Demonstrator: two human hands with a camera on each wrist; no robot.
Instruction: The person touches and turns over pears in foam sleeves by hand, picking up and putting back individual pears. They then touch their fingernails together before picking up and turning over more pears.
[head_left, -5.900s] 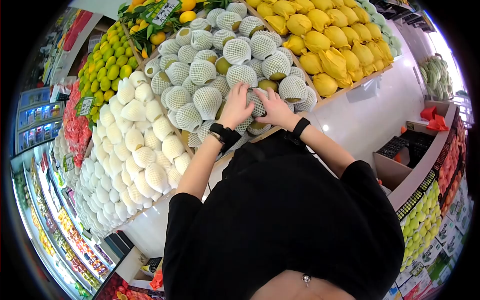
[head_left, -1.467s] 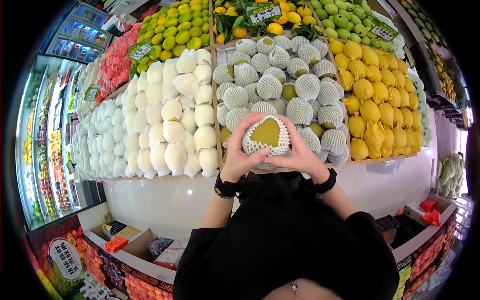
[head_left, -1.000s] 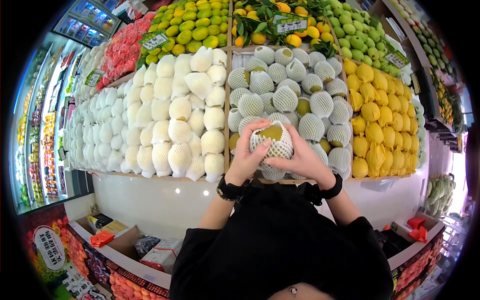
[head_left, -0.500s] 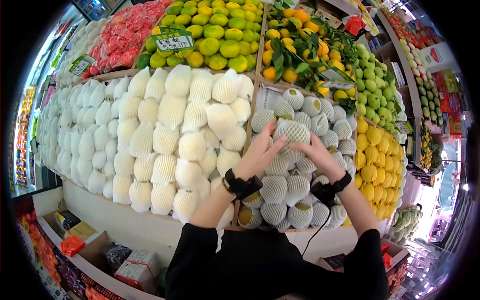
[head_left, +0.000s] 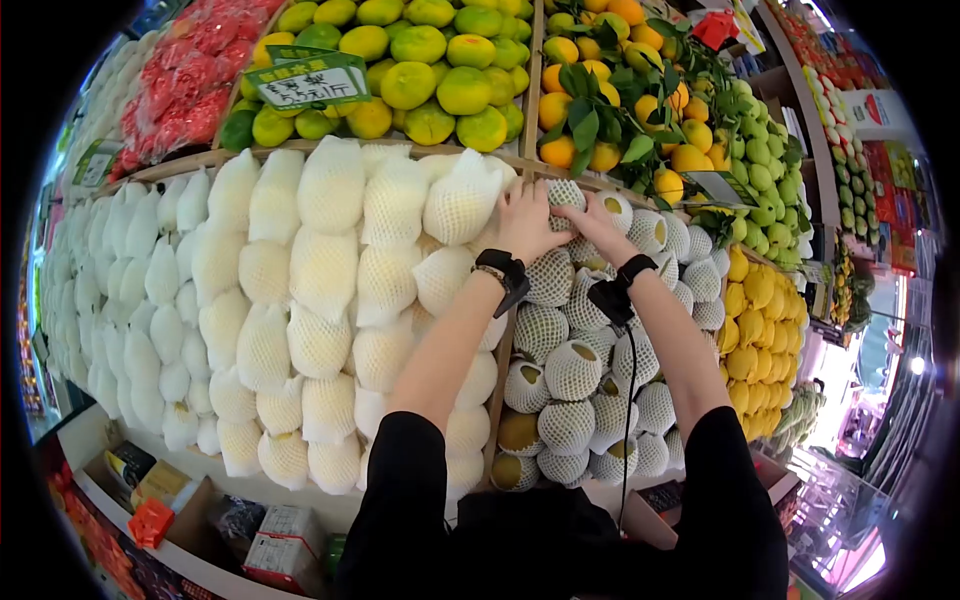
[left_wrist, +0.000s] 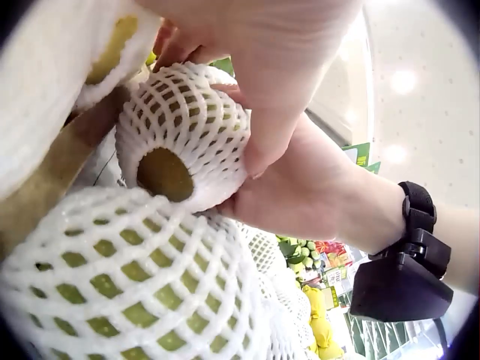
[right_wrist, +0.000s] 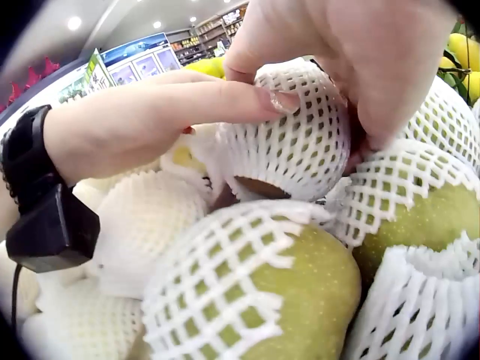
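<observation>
A green-brown fruit in a white foam net (head_left: 566, 204) sits at the back left corner of the netted-fruit bin, held between both hands. My left hand (head_left: 532, 222) grips its left side, thumb across the front. On its right side is my right hand (head_left: 603, 228), fingers curled round it. In the left wrist view the netted fruit (left_wrist: 184, 135) shows a bare brown patch facing the camera. The right wrist view shows the same fruit (right_wrist: 289, 135) with the left thumb on its net and other netted fruits (right_wrist: 262, 285) just below; some fingertips are hidden behind it.
White-netted pale fruits (head_left: 325, 270) fill the bin to the left, past a wooden divider (head_left: 497, 385). Behind lie green-yellow citrus (head_left: 410, 85) with a price sign (head_left: 308, 82), and leafy oranges (head_left: 640, 100). Yellow-wrapped fruits (head_left: 750, 325) are at right. A cable (head_left: 629, 430) hangs from the right wrist.
Both hands have carried the netted fruit forward and down to the bin's back left corner. Earlier they held it nearer the body, above the pile. The head view has shifted too.
</observation>
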